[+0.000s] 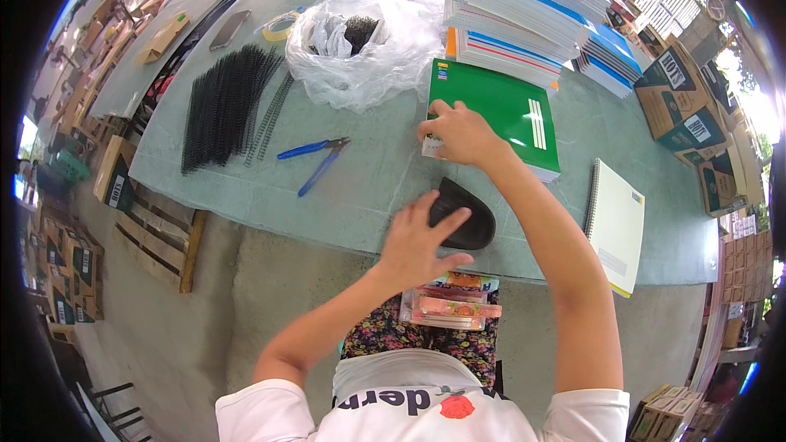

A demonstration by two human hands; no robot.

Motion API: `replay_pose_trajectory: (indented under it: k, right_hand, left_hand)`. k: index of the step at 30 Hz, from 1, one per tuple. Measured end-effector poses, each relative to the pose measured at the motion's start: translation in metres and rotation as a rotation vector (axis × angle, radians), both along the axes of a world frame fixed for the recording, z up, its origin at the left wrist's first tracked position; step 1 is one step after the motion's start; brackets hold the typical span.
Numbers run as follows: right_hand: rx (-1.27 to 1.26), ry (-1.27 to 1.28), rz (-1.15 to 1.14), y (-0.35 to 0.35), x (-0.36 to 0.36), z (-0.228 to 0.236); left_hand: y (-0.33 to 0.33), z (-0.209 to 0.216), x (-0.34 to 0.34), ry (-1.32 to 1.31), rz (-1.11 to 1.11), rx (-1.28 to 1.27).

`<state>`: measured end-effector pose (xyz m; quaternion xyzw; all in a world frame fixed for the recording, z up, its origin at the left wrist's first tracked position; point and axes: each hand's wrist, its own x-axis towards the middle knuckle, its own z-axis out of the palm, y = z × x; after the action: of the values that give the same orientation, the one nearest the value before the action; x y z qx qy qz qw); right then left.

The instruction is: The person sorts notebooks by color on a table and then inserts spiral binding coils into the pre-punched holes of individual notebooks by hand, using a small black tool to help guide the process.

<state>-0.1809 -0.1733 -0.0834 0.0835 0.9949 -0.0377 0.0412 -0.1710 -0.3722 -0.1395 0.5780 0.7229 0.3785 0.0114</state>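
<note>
My right hand (461, 133) rests at the left edge of a stack of green-covered notebooks (503, 106), its fingers bent around that edge. Nearer to me, my left hand (416, 239) has its fingers spread, the tips over a black, rounded, flat-ended object (473, 219) whose kind I cannot make out. Nothing shows in the left hand's grasp. Left of the hands lie blue-handled cutting pliers (319, 155) with their handles apart. A spiral-bound notebook (618, 225) with a pale cover sits at the right, by the table's near edge.
Black spiral binding coils (229, 106) lie in a pile at the left. Behind the pliers stands a clear plastic bag (360, 74), near tape (282, 26) and a phone (230, 29). Tall notebook stacks (524, 20) rise beyond the green ones. Colourful packets (450, 308) rest on my lap.
</note>
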Motion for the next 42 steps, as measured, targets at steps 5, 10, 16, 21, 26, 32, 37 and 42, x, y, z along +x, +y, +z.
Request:
replay_pose_trajectory:
  k: [5,10,16,21,26,32,37,42]
  right_hand:
    - [0.176,0.035,0.022,-0.005,0.0,-0.009]
    - [-0.077,0.009,0.082,0.01,-0.001,0.008]
    - [-0.084,-0.044,0.058,0.008,-0.005,0.009]
    - [-0.113,0.051,0.078,0.01,0.001,0.007]
    - [-0.044,0.285,0.053,0.014,0.022,0.017]
    - [-0.152,0.457,0.003,-0.044,0.08,0.11]
    - [-0.544,1.238,-0.063,-0.035,0.184,0.098]
    - [-0.812,1.123,-0.466,-0.019,0.26,-0.022]
  left_hand:
    - [0.011,-0.018,-0.005,-0.079,-0.071,0.03]
    - [-0.002,-0.016,-0.021,-0.032,-0.123,0.041]
    - [0.005,-0.02,-0.022,-0.252,-0.052,0.157]
    - [-0.001,-0.02,-0.023,-0.395,0.035,0.275]
    - [0.003,-0.013,-0.032,-0.51,0.187,0.283]
    - [0.051,0.076,-0.078,0.187,0.132,0.492]
    - [0.021,0.132,-0.052,0.008,-0.01,0.208]
    - [-0.001,0.153,-0.005,-0.771,-0.085,0.364]
